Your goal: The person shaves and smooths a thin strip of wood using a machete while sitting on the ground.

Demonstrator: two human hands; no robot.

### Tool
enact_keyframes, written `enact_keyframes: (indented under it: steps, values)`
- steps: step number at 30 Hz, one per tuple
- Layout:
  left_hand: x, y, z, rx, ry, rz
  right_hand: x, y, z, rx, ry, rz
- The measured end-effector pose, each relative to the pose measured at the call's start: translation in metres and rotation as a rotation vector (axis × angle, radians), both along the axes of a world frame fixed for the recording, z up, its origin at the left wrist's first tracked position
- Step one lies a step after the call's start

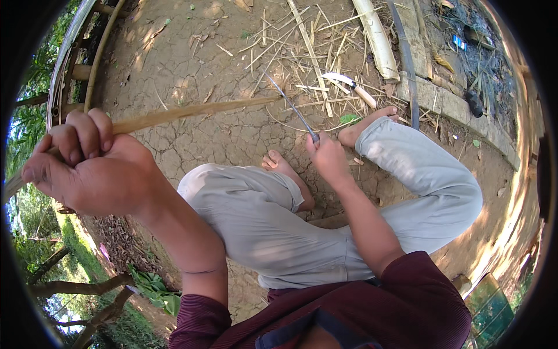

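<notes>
My left hand (96, 160), raised at the left, is closed round a long tan strip of wood or bamboo (192, 110). The strip runs rightward and narrows to an end in front of me. My right hand (331, 156) grips the dark handle of a thin, narrow-bladed knife (295, 109), in front of my bent legs. Its blade points away and to the left, and crosses the view close to the strip's far end; whether they touch I cannot tell.
A second knife (353, 88) with a curved blade and pale handle lies near my right foot (369, 125). Pale shavings (325, 55) litter the cracked earth. Beyond lie a bamboo pole (378, 43) and a long grey flat bar (405, 64). A bamboo railing (102, 55) borders the left.
</notes>
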State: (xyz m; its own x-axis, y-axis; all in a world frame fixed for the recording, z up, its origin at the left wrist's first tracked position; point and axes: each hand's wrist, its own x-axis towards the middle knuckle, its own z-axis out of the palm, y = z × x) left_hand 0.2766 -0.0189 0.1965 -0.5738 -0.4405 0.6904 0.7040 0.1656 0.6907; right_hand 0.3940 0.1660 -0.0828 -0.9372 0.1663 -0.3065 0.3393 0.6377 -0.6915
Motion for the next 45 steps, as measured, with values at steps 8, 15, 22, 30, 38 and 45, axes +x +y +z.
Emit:
enact_keyframes:
  steps: [8, 15, 22, 30, 38, 45]
  values:
    - [0.003, -0.002, 0.005, -0.094, 0.022, -0.135, -0.010, -0.005, 0.030, -0.257, -0.102, -0.036]
    - [0.004, -0.014, 0.005, -0.011, 0.005, -0.147, 0.008, -0.026, 0.023, -0.040, 0.086, -0.003]
    - [0.003, -0.004, 0.002, -0.066, 0.012, -0.117, -0.010, -0.001, -0.031, -0.148, -0.166, -0.061]
    - [-0.001, -0.007, 0.001, -0.025, 0.005, -0.056, -0.005, -0.031, 0.046, -0.207, 0.165, -0.007]
    - [-0.002, 0.002, 0.002, -0.112, -0.044, 0.054, -0.012, 0.005, -0.050, -0.068, -0.130, -0.010]
    - [-0.002, 0.002, 0.001, -0.081, -0.008, 0.048, 0.000, -0.027, 0.041, -0.169, 0.042, 0.023]
